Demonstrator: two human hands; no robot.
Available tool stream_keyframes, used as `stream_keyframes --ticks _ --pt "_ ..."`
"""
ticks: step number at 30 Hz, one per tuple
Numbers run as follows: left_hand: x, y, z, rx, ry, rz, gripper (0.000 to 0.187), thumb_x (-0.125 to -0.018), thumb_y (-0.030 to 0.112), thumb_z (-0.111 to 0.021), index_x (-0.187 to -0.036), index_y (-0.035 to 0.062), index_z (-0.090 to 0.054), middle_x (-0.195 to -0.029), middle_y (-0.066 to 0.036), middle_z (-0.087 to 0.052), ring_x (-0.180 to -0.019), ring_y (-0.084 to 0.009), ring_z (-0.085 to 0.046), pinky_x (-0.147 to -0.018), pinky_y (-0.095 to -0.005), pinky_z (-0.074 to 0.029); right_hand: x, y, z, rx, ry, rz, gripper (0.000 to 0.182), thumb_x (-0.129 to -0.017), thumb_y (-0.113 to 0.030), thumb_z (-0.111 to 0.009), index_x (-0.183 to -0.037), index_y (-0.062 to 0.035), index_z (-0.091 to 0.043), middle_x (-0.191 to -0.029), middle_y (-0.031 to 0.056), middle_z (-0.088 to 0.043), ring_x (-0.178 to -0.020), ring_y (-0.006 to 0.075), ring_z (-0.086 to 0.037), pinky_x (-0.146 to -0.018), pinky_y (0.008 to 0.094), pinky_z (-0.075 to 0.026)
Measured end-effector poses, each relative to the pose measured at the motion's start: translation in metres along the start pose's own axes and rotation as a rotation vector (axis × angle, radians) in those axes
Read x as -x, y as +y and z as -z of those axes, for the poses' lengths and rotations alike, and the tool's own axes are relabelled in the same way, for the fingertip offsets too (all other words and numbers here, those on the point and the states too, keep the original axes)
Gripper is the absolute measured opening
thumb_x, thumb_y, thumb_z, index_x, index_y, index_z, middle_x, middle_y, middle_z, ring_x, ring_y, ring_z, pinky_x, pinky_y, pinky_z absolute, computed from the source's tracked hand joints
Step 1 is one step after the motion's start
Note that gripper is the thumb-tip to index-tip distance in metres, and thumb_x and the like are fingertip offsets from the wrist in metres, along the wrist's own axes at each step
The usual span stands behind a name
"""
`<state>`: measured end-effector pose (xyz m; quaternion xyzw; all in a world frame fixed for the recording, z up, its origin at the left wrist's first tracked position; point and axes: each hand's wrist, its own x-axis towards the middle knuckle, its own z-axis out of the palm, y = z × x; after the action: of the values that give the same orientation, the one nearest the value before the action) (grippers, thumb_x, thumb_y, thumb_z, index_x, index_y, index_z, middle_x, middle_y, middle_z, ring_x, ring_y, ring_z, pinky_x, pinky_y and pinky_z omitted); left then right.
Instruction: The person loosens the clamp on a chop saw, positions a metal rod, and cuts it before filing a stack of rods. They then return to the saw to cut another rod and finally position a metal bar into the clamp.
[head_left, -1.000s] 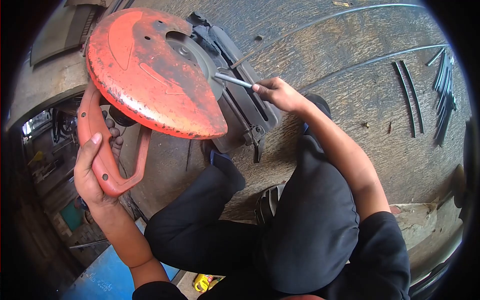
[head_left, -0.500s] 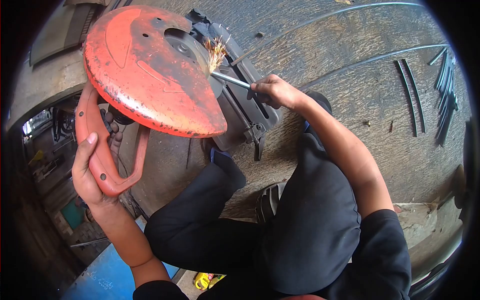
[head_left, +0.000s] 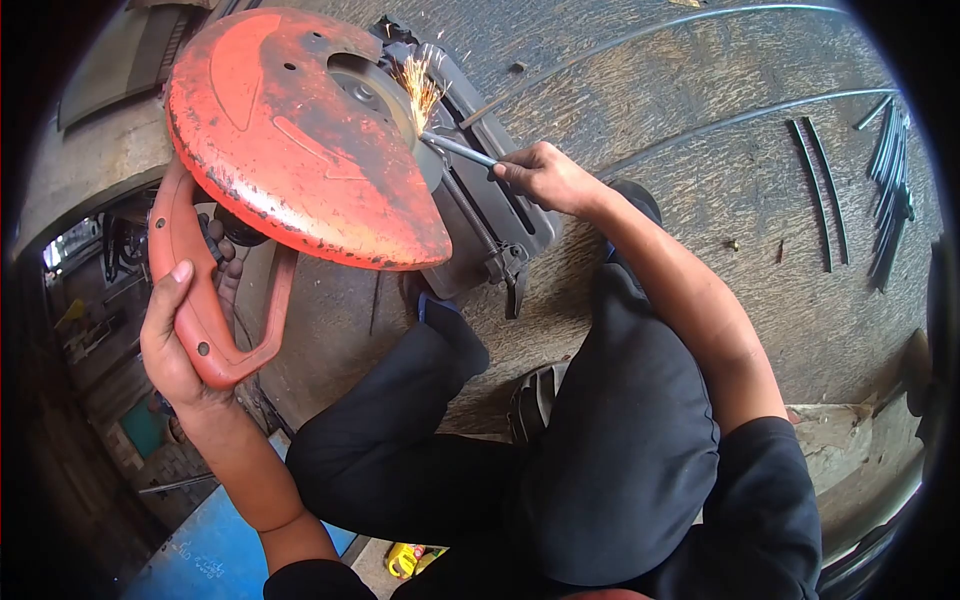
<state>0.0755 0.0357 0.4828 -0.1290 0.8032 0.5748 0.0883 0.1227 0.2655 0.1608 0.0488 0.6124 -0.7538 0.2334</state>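
My left hand (head_left: 185,335) is wrapped round the red D-shaped handle of a chop saw, fingers inside the loop near the trigger. The saw's scuffed red blade guard (head_left: 300,150) covers most of the cutting disc (head_left: 432,165). In my right hand (head_left: 548,180) is a metal rod (head_left: 460,150), its far end against the disc's edge. Orange sparks (head_left: 418,90) spray upward from that contact. Beneath lies the saw's dark base (head_left: 485,220), with a clamp screw and crank (head_left: 512,265) at its near end. The guard hides part of the disc.
Long metal rods (head_left: 730,120) curve across the textured floor. Two dark strips (head_left: 820,195) and a pile of short cut rods (head_left: 888,190) lie at right. A blue panel (head_left: 215,540) and a yellow object (head_left: 403,560) sit low. My knees are close to the saw.
The rod's outer end and my right hand have shifted slightly. The saw handle and guard have moved very slightly. Sparks continue, with their spray a little further left.
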Motion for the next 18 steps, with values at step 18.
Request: stream_keyframes --ticks 18 --pt "-0.0019 0.0002 0.0036 -0.014 -0.017 0.008 0.061 -0.084 0.018 -0.059 -0.134 -0.0096 -0.038 -0.119 -0.018 -0.053 -0.103 -0.0244 -0.055 -0.094 -0.0374 -0.044 -0.0019 0.0006 -0.0067 0.362 0.182 0.263 0.028 -0.090 -0.022 -0.059 -0.107 -0.0009 -0.066 -0.079 0.0244 -0.064 -0.077 0.0386 -0.064 -0.072 0.0438 -0.049"
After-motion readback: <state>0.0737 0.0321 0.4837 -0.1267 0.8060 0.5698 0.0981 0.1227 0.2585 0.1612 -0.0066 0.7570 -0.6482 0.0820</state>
